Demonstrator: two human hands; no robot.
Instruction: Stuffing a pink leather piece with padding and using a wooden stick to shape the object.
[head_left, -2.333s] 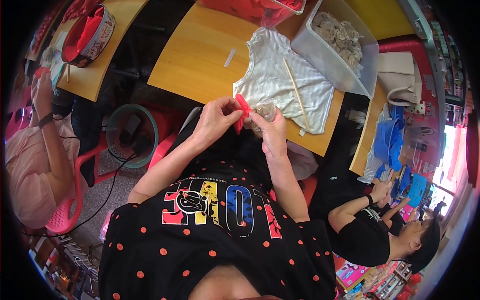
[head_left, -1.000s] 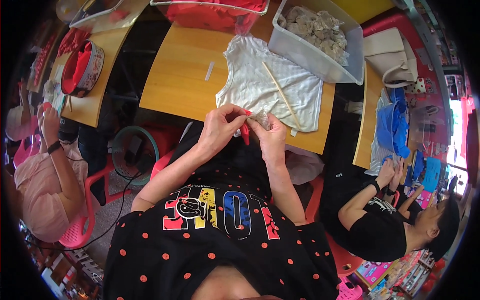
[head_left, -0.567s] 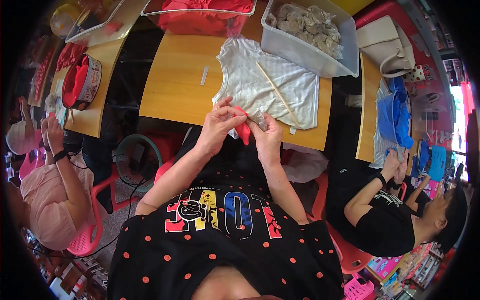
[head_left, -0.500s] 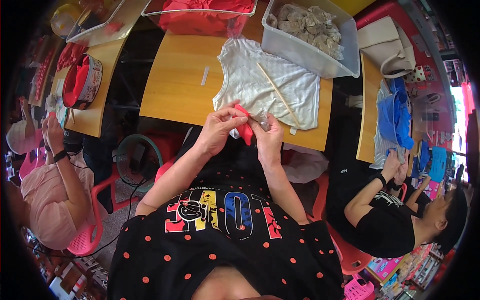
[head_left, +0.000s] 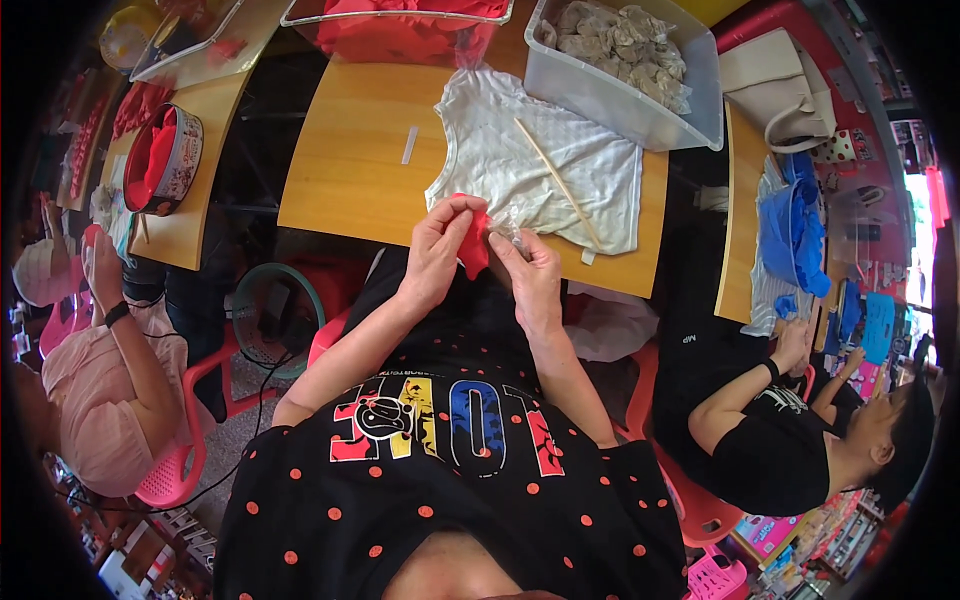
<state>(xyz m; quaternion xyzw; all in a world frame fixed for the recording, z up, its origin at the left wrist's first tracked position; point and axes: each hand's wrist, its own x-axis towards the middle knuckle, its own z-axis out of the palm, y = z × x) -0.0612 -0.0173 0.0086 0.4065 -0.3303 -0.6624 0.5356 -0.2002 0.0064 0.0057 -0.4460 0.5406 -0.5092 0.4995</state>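
Wooden table [head_left: 350,160] carries the white cloth [head_left: 490,140], with the stick [head_left: 557,183] lying across it. Both hands are raised at the near edge. Left hand [head_left: 437,250] pinches the thin red piece [head_left: 475,243] near its top, between the hands; right hand [head_left: 530,275] grips the clear plastic packet [head_left: 511,216] beside it, contents unclear. Risks (judged): red piece tears if tugged hard; packet drops if the right grip slackens. Versus 0.5 s earlier: fingertips farther apart, left ones higher, red piece spread wider.
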